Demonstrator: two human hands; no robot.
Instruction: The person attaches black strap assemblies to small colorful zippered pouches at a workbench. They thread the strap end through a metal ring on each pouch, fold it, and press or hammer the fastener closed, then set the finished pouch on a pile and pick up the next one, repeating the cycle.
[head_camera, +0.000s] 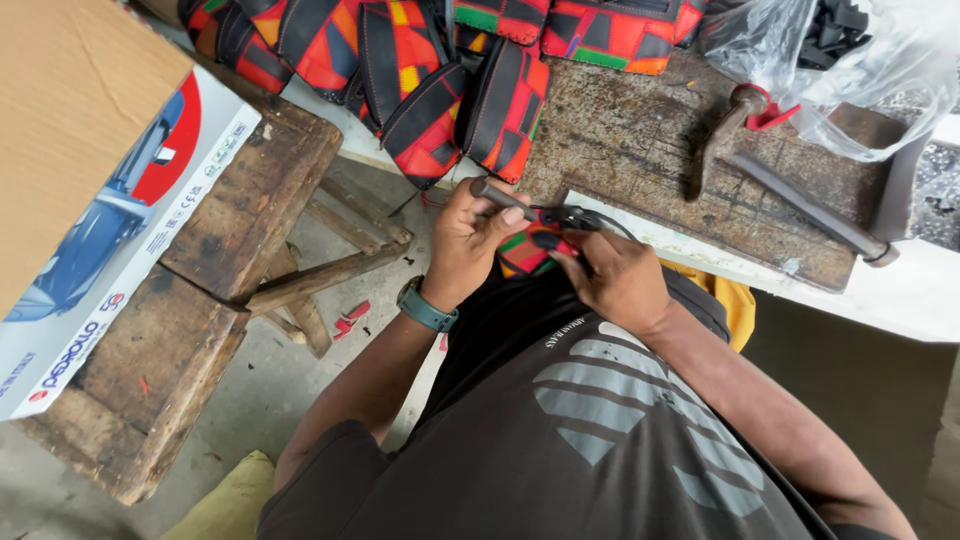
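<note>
Left hand (465, 245): fingers curled around a dark tool handle (500, 194), axis pointing right.
Right hand (615, 280): fingertips pinching the patchwork pouch (525, 255), just below the tool tip.

Hammer (735, 125), plastic bag (880, 70), cardboard box (90, 180)

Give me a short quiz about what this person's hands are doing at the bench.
1. True or false: the left hand grips a slim dark-handled tool.
2. What does the right hand hold? A) the hammer B) a small red, green and black pouch C) the clear plastic bag
3. What is worn on the left wrist?

Key: 1 true. 2 B. 3 a teal wristwatch.
</note>
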